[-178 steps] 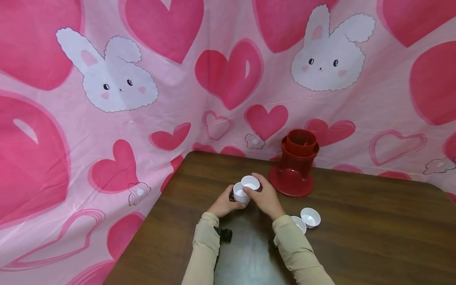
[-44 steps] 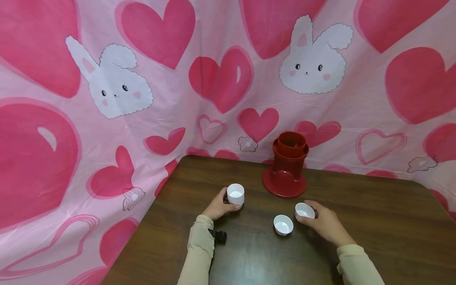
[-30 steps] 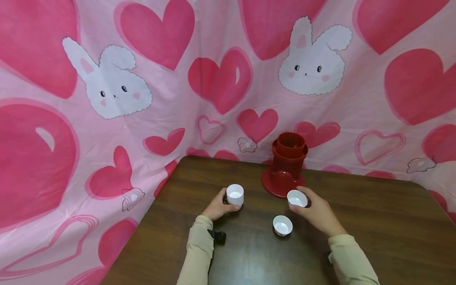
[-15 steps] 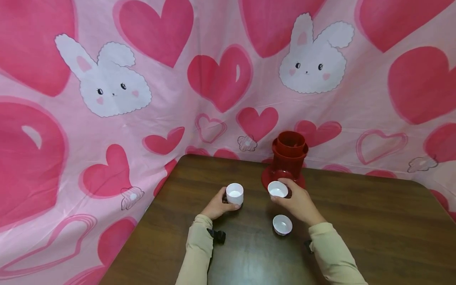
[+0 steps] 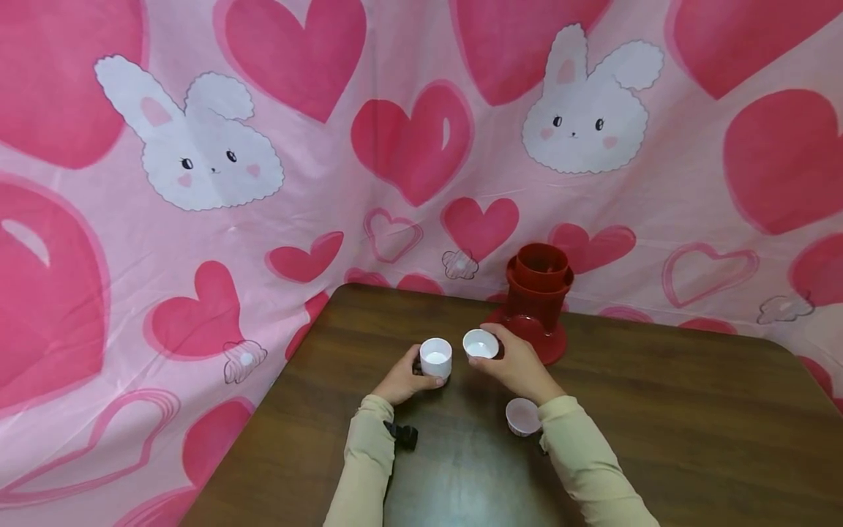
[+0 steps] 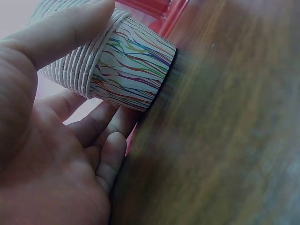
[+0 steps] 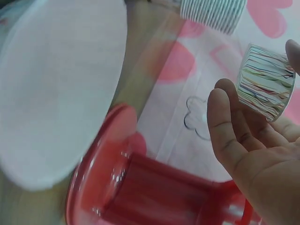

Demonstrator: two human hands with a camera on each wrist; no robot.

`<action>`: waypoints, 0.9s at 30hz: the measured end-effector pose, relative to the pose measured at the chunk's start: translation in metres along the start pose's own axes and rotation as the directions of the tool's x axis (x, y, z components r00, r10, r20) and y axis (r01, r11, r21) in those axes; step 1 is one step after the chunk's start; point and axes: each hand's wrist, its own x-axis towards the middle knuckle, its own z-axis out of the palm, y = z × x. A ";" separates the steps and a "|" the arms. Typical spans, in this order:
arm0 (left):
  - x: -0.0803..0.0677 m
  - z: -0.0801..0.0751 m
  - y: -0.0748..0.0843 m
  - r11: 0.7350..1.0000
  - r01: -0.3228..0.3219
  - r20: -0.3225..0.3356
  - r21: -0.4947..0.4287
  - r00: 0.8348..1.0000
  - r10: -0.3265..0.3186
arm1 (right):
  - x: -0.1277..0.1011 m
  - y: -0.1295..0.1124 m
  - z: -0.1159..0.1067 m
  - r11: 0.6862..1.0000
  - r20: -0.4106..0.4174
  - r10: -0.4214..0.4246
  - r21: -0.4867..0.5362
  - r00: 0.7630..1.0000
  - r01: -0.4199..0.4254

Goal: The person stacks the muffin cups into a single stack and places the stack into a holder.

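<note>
My left hand grips a stack of white paper baking cups, thumb on the near side. In the left wrist view, the stack shows several ribbed rims and colourful wavy lines, its base right at the tabletop. My right hand holds a single paper baking cup by its sides, mouth up, a small gap right of the stack. In the right wrist view, this cup has the same wavy pattern. Another baking cup stands upright on the table beside my right sleeve.
Behind my right hand stands a red cylindrical holder on a wide round base. The brown wooden table ends at a pink curtain printed with hearts and rabbits.
My right hand gripped the rightmost cup on the table, then carried it left until close to the stack. My left hand stays in place with the stack.
</note>
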 end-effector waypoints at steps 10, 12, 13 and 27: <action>-0.002 0.001 0.003 1.000 0.007 0.008 0.008 1.000 -0.007 | 0.013 -0.008 0.030 0.996 0.017 0.041 0.079 0.999 -0.042; -0.003 0.001 0.004 1.000 0.012 0.011 0.014 1.000 -0.012 | 0.014 -0.008 0.035 0.994 0.018 0.052 0.093 0.998 -0.053; -0.004 0.001 0.004 1.000 0.012 0.013 0.014 1.000 -0.012 | 0.015 -0.009 0.038 0.993 0.017 0.056 0.101 0.998 -0.058; -0.003 0.000 0.005 1.000 -0.009 0.014 0.001 1.000 0.009 | 0.027 -0.024 0.056 0.991 -0.003 0.040 0.131 0.999 -0.039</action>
